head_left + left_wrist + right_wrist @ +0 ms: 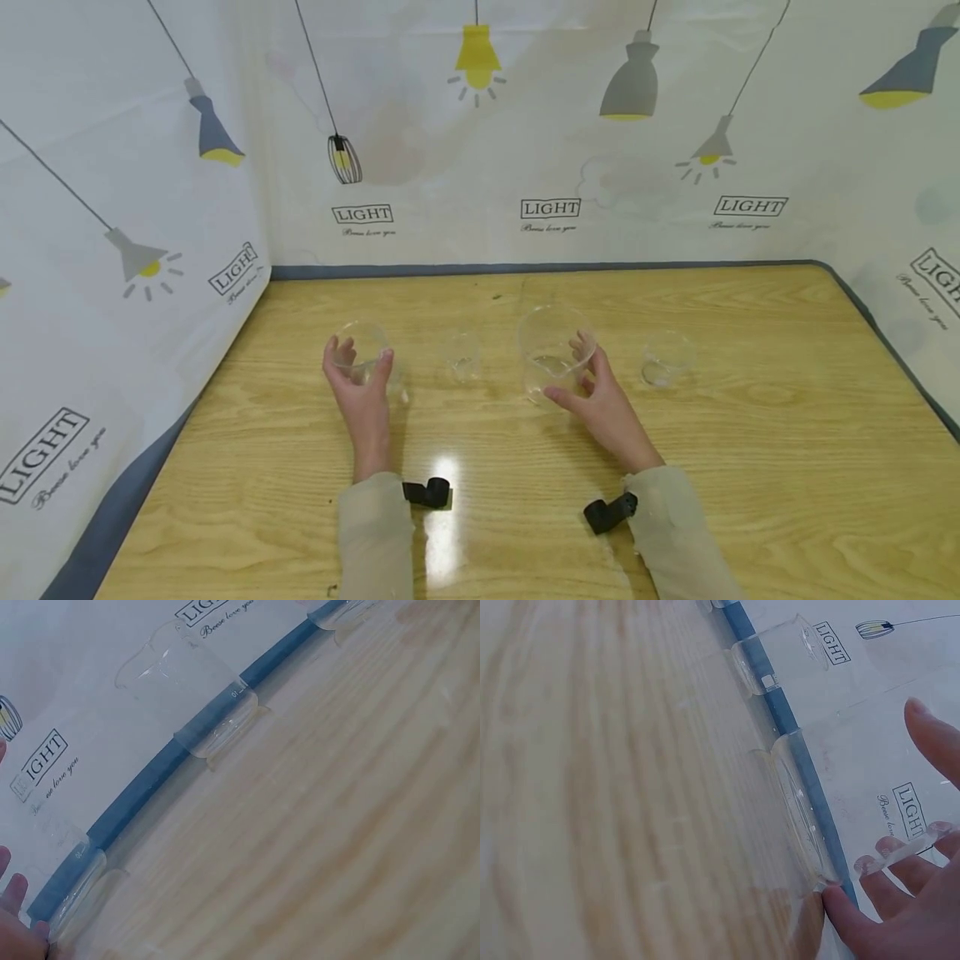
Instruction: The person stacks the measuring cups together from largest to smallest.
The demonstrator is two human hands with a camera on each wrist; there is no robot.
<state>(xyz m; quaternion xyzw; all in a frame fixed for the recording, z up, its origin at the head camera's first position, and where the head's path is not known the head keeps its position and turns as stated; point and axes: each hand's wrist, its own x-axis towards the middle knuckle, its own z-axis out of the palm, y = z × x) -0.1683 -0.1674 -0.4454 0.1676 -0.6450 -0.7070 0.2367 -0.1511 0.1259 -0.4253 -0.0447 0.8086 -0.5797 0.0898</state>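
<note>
Toward the left of the table, my left hand (362,398) grips a clear glass beaker (358,340), thumb on its right side and fingers round its left. My right hand (606,410) holds a larger clear glass beaker (543,333) between thumb and fingers; in the right wrist view its wall (804,802) shows close beside the fingers (889,892). Between the two stands a small glass beaker (462,357), upright, its spout and marks showing in the left wrist view. Another small beaker (667,358) stands right of my right hand, untouched.
The beakers form a rough row across the wooden table (495,517). A white curtain (450,158) printed with lamps closes off the back and sides, with a blue-grey edge strip (420,272) along the tabletop. Black wrist cameras (429,493) sit at both sleeves.
</note>
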